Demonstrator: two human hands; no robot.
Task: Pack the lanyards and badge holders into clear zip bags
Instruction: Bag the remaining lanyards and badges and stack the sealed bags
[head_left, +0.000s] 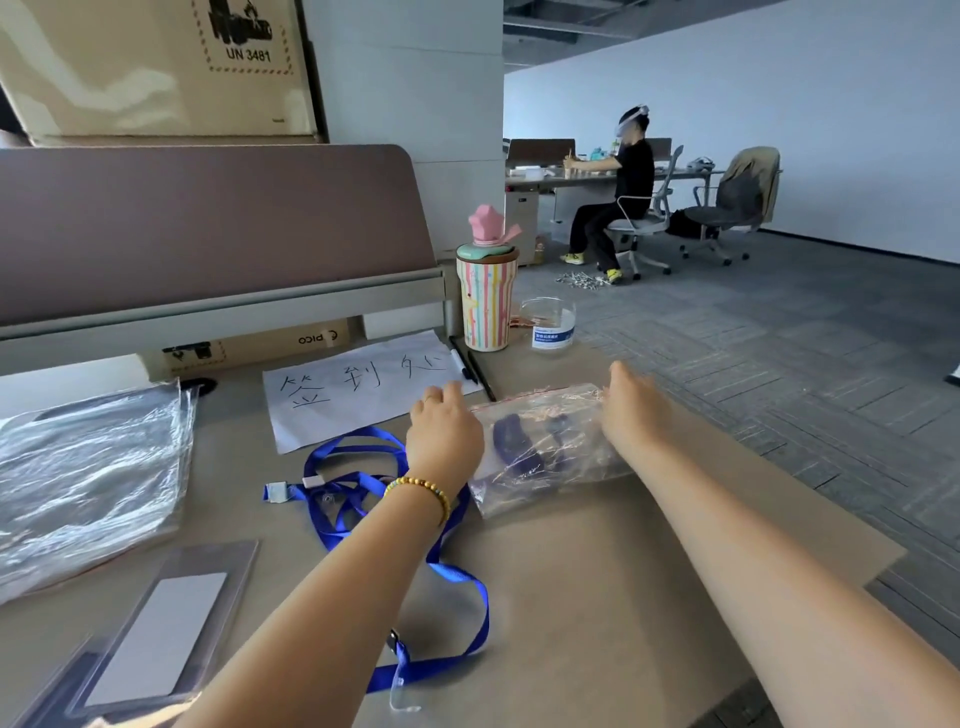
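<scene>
Currently extended forward over the counter (597, 561), both forearms, palms down. Left hand (444, 426): fingers curled over the left end of the clear zip bag (550, 447), holding it; ring on one finger, beaded yellow bracelet (423, 493) at the wrist. Right hand (635, 402): placed on the right end of the same bag, fingers bent over the far edge; whether gripping or only pressing, cannot tell.

Zip bag: thin, glossy, wrinkled film with a reddish seal strip along the far edge, lying flat on the counter between the two hands, dark blue contents visible through it.

Loose lanyard (358, 483): flat blue woven ribbon, looped and tangled, passing under the left forearm, with a clip end near the counter's front edge. Badge holders (166, 623): flat, rectangular, clear sleeves with pale inserts, lower left. Stack of crinkled clear bags (88, 478) at far left. White paper sheet (358, 384) with handwritten characters beyond the left hand. Striped tumbler (487, 304), pink-topped lid, at the far edge.
</scene>
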